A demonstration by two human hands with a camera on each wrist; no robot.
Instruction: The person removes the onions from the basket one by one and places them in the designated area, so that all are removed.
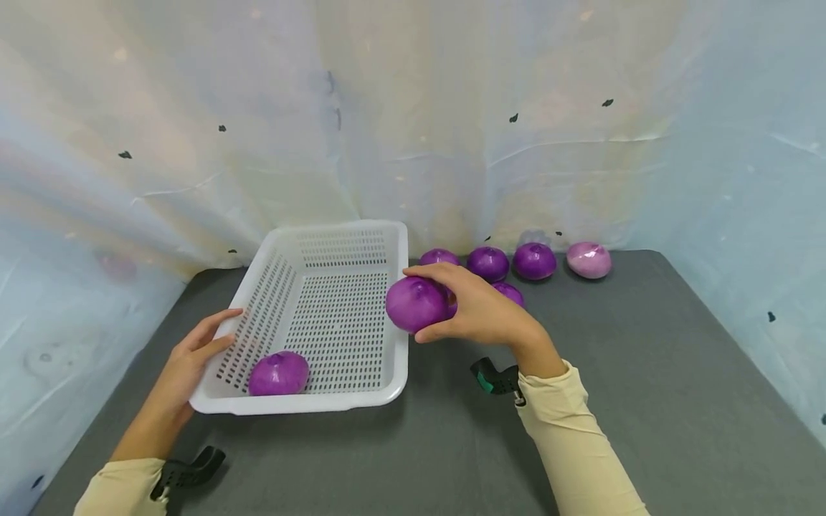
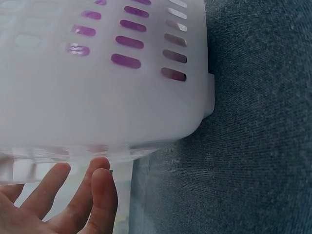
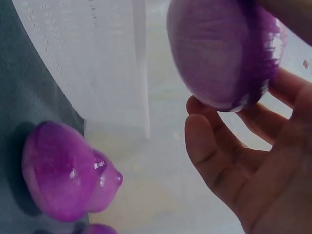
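Observation:
A purple onion (image 1: pixel 417 304) is in my right hand (image 1: pixel 480 304), held between thumb and fingers over the right rim of a white slotted plastic basket (image 1: pixel 401 358). In the right wrist view the held onion (image 3: pixel 222 53) is clear of the table. My left hand (image 1: pixel 187 365) holds the basket's left rim. The left wrist view shows fingers (image 2: pixel 103 195) beneath the rim, outside the basket wall (image 2: pixel 87 112). Another purple onion (image 1: pixel 279 373) lies inside the basket, at its near left corner.
Right of the basket, several purple onions (image 1: pixel 535 261) sit along the back of the grey table (image 1: pixel 613 387), some partly hidden by my right hand. A paler pink onion (image 1: pixel 589 259) ends the row. A plastic sheet (image 1: pixel 452 129) hangs behind the table.

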